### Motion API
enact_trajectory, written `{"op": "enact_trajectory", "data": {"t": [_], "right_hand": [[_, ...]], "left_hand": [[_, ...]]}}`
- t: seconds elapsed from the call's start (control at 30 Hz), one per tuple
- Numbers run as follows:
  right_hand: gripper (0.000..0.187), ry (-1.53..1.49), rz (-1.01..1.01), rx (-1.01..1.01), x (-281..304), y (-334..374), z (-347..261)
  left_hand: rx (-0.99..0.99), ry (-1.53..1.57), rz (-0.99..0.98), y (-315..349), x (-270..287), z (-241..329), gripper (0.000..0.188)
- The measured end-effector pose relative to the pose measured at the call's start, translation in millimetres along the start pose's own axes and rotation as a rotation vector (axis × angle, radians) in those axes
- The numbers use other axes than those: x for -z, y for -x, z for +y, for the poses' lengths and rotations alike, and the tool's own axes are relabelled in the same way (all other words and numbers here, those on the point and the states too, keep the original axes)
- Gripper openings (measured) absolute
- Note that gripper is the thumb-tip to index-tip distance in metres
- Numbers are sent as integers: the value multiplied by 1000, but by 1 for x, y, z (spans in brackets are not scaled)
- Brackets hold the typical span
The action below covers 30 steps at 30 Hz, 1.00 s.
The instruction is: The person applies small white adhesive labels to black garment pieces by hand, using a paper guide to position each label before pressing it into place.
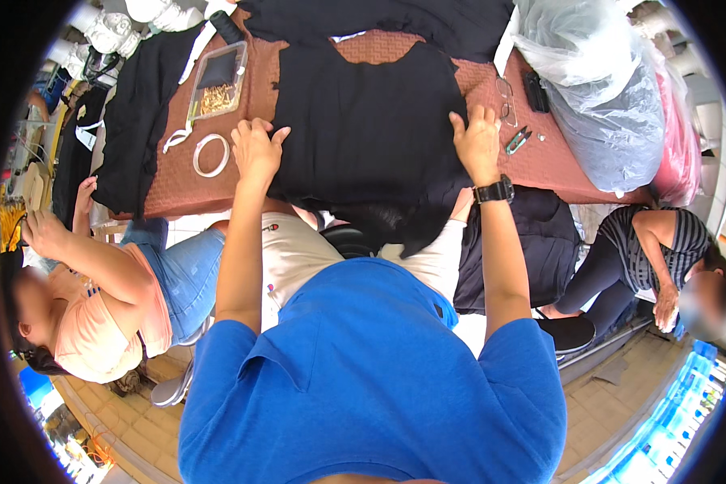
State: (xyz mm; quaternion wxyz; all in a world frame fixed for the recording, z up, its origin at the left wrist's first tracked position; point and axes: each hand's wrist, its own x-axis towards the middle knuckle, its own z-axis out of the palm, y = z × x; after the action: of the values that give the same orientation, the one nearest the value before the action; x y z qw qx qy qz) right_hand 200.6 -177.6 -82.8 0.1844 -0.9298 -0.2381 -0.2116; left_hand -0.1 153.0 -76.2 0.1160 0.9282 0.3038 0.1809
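A black knit garment piece (367, 121) lies spread on the brown-covered table (173, 173) in front of me. Its curved neckline faces the far side, and the near edge hangs over the table edge toward my lap. My left hand (256, 152) rests at the garment's left edge, thumb apart from slightly bent fingers. On the opposite edge sits my right hand (477, 147), thumb out against the cloth and fingers reaching forward. A dark watch (494, 191) is on the right wrist. Neither hand grips the fabric visibly.
Left of the garment are a clear box (240, 81) with gold-coloured pieces and a white ring (211, 156). To the right lie thread snips (518, 140), eyeglasses (505, 102) and large stuffed plastic bags (605, 97). Co-workers sit at both sides. More black cloth (516, 242) hangs beside my right leg.
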Motion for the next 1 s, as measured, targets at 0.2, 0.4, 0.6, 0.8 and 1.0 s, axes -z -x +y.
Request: {"op": "enact_trajectory", "data": {"t": [0.2, 0.4, 0.6, 0.8, 1.0], "right_hand": [[31, -197, 8, 30, -7, 41, 20], [24, -70, 52, -223, 29, 97, 12], [11, -202, 72, -181, 8, 95, 21], [14, -504, 115, -445, 45, 100, 2], [18, -392, 46, -380, 44, 116, 22]], "left_hand": [[-7, 427, 319, 21, -1, -18, 18], [436, 773, 268, 130, -1, -44, 38], [544, 992, -171, 130, -40, -67, 63], [399, 1021, 20, 143, -22, -68, 49], [415, 776, -119, 156, 23, -88, 28]]}}
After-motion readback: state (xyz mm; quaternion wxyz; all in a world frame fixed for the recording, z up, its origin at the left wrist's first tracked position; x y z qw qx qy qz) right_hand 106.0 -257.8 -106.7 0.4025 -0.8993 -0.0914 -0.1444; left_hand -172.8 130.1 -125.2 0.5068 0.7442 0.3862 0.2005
